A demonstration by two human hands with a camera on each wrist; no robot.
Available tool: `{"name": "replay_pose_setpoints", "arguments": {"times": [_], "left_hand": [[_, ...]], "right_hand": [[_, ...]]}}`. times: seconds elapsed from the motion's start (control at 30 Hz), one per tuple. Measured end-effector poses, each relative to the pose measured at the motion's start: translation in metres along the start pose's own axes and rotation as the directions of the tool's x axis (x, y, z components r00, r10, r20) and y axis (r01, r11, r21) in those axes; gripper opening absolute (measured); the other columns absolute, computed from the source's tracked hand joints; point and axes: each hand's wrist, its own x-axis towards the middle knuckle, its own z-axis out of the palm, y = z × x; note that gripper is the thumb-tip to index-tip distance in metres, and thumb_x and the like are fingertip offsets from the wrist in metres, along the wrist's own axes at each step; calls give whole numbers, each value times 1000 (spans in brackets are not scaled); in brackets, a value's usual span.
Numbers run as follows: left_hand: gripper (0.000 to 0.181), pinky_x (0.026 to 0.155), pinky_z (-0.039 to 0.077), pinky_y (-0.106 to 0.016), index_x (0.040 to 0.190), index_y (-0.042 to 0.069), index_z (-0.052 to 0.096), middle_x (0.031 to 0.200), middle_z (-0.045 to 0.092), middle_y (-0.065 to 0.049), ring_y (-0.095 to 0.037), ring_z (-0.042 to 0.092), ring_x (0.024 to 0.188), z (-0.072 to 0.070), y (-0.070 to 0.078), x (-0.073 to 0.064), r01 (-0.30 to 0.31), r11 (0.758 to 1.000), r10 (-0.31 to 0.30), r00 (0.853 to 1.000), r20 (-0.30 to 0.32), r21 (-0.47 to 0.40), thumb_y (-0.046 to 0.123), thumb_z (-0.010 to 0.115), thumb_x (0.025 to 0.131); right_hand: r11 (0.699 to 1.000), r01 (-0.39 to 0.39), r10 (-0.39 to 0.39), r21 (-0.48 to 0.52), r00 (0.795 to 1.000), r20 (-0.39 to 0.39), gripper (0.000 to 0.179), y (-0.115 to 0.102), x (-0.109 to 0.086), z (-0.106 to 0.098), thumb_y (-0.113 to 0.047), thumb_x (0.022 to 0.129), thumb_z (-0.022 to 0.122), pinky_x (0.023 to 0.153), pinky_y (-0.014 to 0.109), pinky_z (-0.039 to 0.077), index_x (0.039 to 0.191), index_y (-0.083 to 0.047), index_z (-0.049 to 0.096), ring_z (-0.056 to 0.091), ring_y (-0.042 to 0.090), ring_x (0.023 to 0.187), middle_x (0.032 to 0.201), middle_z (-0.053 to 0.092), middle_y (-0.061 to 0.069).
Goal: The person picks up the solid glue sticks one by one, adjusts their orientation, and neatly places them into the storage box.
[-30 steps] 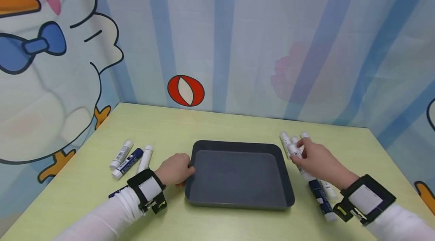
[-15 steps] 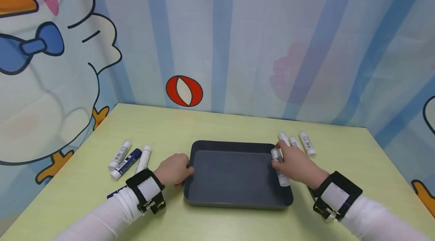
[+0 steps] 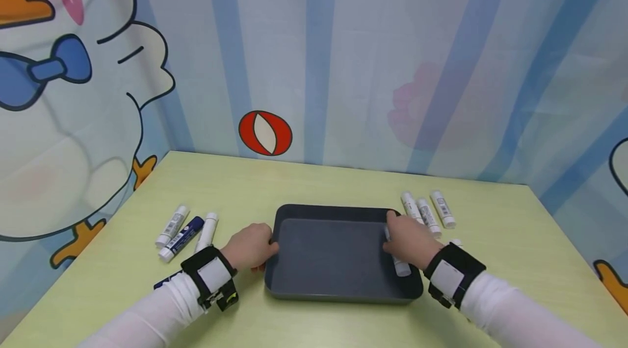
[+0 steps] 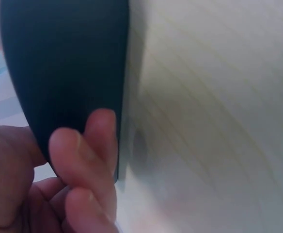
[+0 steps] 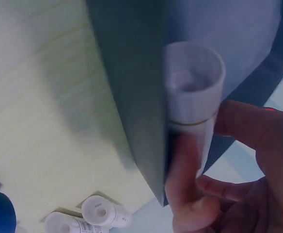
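Note:
A dark grey rectangular tray point(image 3: 333, 255) lies in the middle of the table. At its left side my left hand point(image 3: 251, 247) grips the rim; the left wrist view shows fingers point(image 4: 83, 160) against the tray's outer wall point(image 4: 64, 63). Inside the tray, along the right wall, my right hand point(image 3: 411, 240) pinches a white glue stick point(image 3: 402, 268) between thumb and fingers. Up close in the right wrist view, the glue stick's hollow end point(image 5: 195, 82) faces the camera beside the tray wall point(image 5: 136, 97). Whether the glue stick touches the tray floor I cannot tell.
Left of the tray lie a white glue stick point(image 3: 172, 226), a dark blue one point(image 3: 181, 239) and another white one point(image 3: 206, 231). A further blue one point(image 3: 167, 280) is partly under the left sleeve. Right of the tray lie several white glue sticks point(image 3: 443, 209). Behind hangs a striped curtain point(image 3: 363, 64).
My right hand has taken a white glue stick from the group on the right and carried it left over the rim into the tray. My left hand has stayed on the tray.

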Motion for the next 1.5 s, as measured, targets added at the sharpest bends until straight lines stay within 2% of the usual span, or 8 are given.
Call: {"name": "replay_pose_setpoints", "arguments": {"times": [0.13,0.33,0.53,0.73,1.13,1.5], "left_hand": [[30,40,37,-27,59,10,52,42,49,4,-12,47,35,0,0,0,0,1000,0,1000,-1,1,17,49,88],[30,40,37,-27,59,10,52,42,49,4,-12,47,35,-1,0,0,-3,1000,3,1000,0,-2,17,49,88],[31,40,37,-27,59,10,52,42,49,4,-12,47,35,-1,0,-1,-5,1000,5,1000,3,-5,17,49,88],[30,40,37,-27,59,10,52,42,49,4,-13,48,36,-1,1,-1,7,1000,-7,1000,6,-12,18,50,88],[30,40,37,-27,60,10,52,43,49,4,-13,48,36,-2,2,-1,16,1000,-16,1000,10,-2,18,49,88],[32,40,36,-27,58,9,54,42,49,3,-13,47,36,-2,0,-2,4,1000,-4,1000,19,-9,18,49,88]], "right_hand": [[996,15,-16,-92,1000,-10,47,-2,2,6,-16,76,68,53,33,44,109,9,47,54,17,63,77,55,12],[989,65,-68,-130,997,-20,37,-4,2,14,-10,73,66,55,33,43,99,11,50,53,19,62,73,54,12],[980,81,-96,-184,993,-73,26,-3,1,19,-6,74,63,53,35,44,92,8,52,50,22,61,73,48,15],[964,116,-152,-239,979,-138,13,-1,-2,22,-1,76,58,45,31,41,85,7,53,43,18,53,74,41,15],[955,123,-168,-269,974,-149,18,-1,-4,20,-5,78,59,43,29,39,87,6,50,40,16,52,76,41,15],[959,90,-130,-269,982,-134,20,-3,-3,21,-9,78,60,42,29,37,88,4,49,39,16,51,75,39,13]]}}
